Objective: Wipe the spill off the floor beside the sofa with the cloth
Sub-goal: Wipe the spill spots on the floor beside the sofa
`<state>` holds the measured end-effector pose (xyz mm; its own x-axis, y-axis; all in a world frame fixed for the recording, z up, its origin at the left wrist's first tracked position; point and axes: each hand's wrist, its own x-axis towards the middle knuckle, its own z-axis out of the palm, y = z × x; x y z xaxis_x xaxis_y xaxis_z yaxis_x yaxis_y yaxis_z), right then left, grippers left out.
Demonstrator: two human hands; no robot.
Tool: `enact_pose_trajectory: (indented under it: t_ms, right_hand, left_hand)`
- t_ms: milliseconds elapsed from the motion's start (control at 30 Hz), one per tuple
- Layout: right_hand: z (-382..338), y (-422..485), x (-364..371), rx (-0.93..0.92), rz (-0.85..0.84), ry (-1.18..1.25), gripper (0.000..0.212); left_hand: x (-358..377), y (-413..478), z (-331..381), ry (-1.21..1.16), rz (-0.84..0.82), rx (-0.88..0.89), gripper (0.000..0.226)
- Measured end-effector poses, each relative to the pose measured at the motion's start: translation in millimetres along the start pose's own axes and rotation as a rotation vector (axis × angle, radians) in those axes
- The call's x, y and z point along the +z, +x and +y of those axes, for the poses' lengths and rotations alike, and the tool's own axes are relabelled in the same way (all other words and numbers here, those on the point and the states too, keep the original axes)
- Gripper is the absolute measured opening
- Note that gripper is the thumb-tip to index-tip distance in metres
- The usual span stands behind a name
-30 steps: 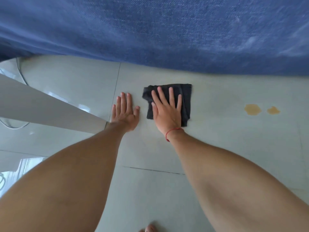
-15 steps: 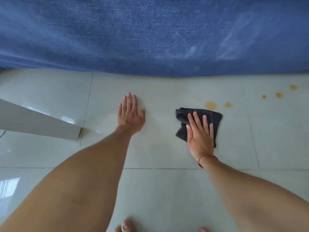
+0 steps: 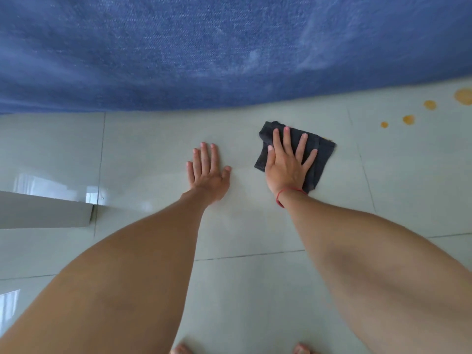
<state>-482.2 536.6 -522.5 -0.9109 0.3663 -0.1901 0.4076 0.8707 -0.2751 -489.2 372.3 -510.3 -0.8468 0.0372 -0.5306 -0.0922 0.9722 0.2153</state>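
A dark folded cloth [image 3: 322,155] lies flat on the pale tiled floor [image 3: 153,149] just in front of the blue sofa [image 3: 217,52]. My right hand [image 3: 287,164], with a red thread at the wrist, presses down on the cloth with fingers spread. My left hand [image 3: 207,172] rests flat on bare floor to the left, holding nothing. A sliver of orange shows at the cloth's far right edge. Several orange spill spots [image 3: 408,119] dot the floor at the upper right, the largest [image 3: 464,96] at the frame's edge.
A grey-white slanted panel [image 3: 43,213] juts in from the left edge. Dark grout lines cross the tiles. My toes [image 3: 180,350] show at the bottom edge. The sofa's base runs along the whole top.
My right hand has slid the cloth to the right, over the two orange spots that lay beyond it. The view has shifted right too, bringing more spots into sight. My left hand stays flat.
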Motion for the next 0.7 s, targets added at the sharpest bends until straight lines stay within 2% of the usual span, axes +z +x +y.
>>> enact_pose_trajectory:
  t_ms: [167, 300, 367, 433, 567, 700]
  right_hand:
    - [-24.5, -34.5, 17.6, -0.261, -0.025, -0.001, 0.047]
    - [34.0, -53.1, 8.6, -0.437, -0.038, -0.074, 0.047]
    - [66.8, -51.6, -2.0, -0.341, -0.029, -0.098, 0.05]
    - [86.8, -40.8, -12.7, -0.157, -0.003, -0.077, 0.054]
    - [76.0, 9.2, -22.0, 0.139, 0.054, 0.01, 0.049]
    - [28.4, 35.2, -11.1, 0.115, 0.04, 0.026, 0.049]
  left_hand:
    - [-1.6, 1.8, 0.7, 0.006, -0.015, -0.011, 0.066]
    - [-3.5, -0.3, 1.0, 0.01, -0.02, 0.0, 0.065]
    - [-3.9, -0.6, -0.1, 0.004, -0.01, 0.003, 0.065]
    - [-2.5, 0.1, -1.1, -0.008, 0.003, 0.007, 0.065]
    - [-0.8, 2.7, -2.4, -0.002, 0.01, 0.013, 0.065]
    - [0.3, 3.4, -2.7, -0.001, 0.005, 0.014, 0.065]
